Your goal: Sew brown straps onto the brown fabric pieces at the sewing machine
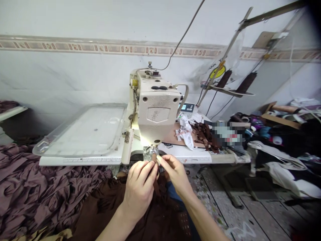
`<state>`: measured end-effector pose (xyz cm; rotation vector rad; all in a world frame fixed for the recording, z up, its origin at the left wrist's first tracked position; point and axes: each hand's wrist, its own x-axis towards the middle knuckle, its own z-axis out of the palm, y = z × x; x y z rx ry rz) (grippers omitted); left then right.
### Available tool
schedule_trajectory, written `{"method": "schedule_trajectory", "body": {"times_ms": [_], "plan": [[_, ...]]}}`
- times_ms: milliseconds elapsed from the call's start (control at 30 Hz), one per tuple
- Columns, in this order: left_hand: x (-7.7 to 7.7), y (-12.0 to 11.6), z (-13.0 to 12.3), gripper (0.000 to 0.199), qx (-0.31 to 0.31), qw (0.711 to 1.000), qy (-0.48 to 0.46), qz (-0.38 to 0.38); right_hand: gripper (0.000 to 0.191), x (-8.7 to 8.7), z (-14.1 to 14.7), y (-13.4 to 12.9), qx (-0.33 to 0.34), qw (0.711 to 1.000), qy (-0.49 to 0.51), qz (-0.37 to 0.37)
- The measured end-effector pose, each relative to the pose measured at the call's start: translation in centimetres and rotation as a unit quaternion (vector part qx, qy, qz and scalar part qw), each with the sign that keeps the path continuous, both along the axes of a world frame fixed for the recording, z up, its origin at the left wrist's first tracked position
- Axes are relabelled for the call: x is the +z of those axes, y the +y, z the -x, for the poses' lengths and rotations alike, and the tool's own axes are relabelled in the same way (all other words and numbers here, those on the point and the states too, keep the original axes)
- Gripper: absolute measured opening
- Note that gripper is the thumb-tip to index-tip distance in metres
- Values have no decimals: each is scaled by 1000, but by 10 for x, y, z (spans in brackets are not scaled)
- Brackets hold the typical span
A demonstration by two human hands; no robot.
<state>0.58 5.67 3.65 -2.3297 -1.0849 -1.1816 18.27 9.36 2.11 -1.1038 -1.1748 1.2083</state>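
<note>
Directly ahead stands a cream industrial sewing machine [157, 110], its lamp lighting the presser foot [151, 150]. Close in front of that foot, my left hand [140, 187] is closed, fingertips pressed on a narrow brown fabric strap [154, 157]. From the right, my right hand [175, 172] pinches at the same strap with thumb and fingers. The strap's end lies at the foot; its lower part hangs between my hands and is partly hidden by them. Dark brown fabric [105, 207] drapes below, across my lap.
A clear plastic lid [82, 130] lies on the white table [188, 154] to the left. Brown straps [204, 134] and a white cloth piece [186, 134] lie right of the machine. Mauve fabric [45, 187] is heaped at left. Brown thread cones [247, 82] sit on a stand.
</note>
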Motion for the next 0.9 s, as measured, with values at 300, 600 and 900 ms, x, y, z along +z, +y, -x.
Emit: {"method": "schedule_trajectory", "body": {"times_ms": [300,600,900], "plan": [[-1,1,-11,46,24,1000,-11,15,44,-21,13,-45,-22,998,47,-24],[-4,-7,-14,48,49,998,-14,23,42,-20,21,-43,-66,995,63,-35],[-3,0,-16,45,80,997,-5,12,43,-14,21,-34,-59,996,55,-41]]}}
